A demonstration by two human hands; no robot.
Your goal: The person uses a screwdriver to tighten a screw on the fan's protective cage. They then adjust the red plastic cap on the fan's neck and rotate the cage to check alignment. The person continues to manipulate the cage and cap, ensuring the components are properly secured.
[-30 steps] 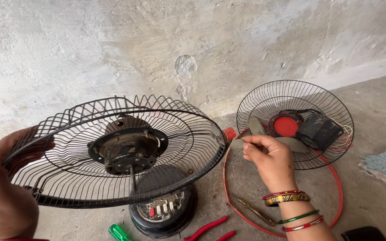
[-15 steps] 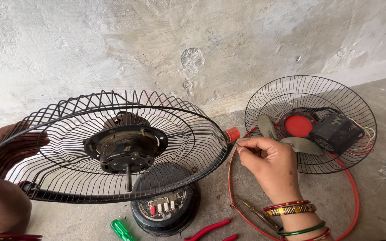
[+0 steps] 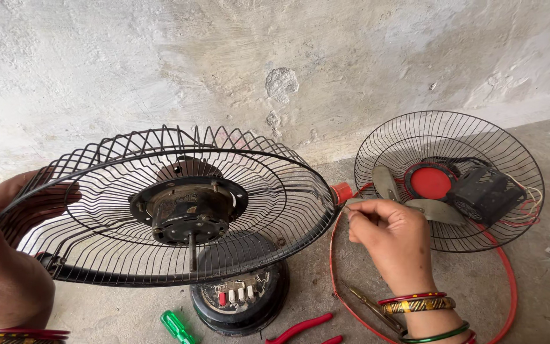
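- Head view: I see my left hand (image 3: 4,267) closed on the left rim of the black wire fan guard (image 3: 167,210), fingers wrapped through the wires.
- The guard is tilted and sits on the fan motor (image 3: 189,207), above the round black base (image 3: 240,296) with red and white buttons.
- My right hand (image 3: 386,239) is at the guard's right edge, fingertips pinched narrow; what they pinch is too small to tell. A red cap (image 3: 342,191) is just beside them.
- A second wire guard (image 3: 450,178) lies on the floor at right, near the wall, apart from the first.
- A red ring (image 3: 510,280) lies under my right wrist; a green-handled screwdriver (image 3: 176,326) and red-handled pliers (image 3: 300,328) lie near the base.
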